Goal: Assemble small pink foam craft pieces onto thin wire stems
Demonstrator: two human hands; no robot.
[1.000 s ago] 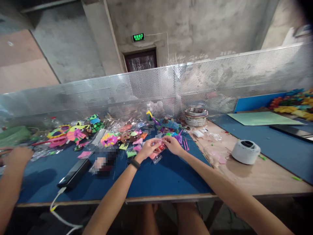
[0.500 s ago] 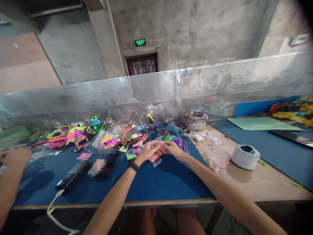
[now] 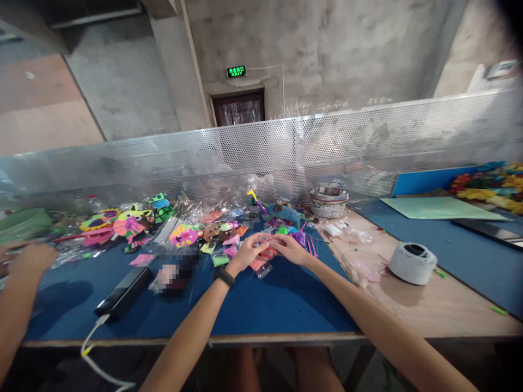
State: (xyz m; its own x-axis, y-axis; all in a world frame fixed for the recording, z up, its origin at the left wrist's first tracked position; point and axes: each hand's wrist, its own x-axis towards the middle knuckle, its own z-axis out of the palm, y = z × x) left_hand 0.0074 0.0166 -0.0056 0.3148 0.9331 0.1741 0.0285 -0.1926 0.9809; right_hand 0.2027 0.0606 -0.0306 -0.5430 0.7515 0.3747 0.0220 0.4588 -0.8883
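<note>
My left hand (image 3: 248, 253), with a dark band on its wrist, and my right hand (image 3: 292, 250) meet over the blue table mat. Both have their fingers pinched on a small reddish-pink piece (image 3: 267, 251), too small and half covered to name for certain. Just under them lies a clear packet of salmon-coloured material (image 3: 261, 268). Left of my left hand are a green packet (image 3: 220, 258) and pink packets (image 3: 231, 250). Slim purple sticks (image 3: 311, 246) lie beyond my right hand.
Colourful animal figures (image 3: 133, 223) and clear wrappers crowd the back. A black power bank (image 3: 125, 291) with a white cable lies left. Another person's hand (image 3: 32, 264) is at the far left. A woven basket (image 3: 329, 202) and a white roll (image 3: 412, 263) stand right.
My hands stay together in nearly the same place, with the fingers shifting slightly around the reddish piece. The other person's hand at the left has moved a little.
</note>
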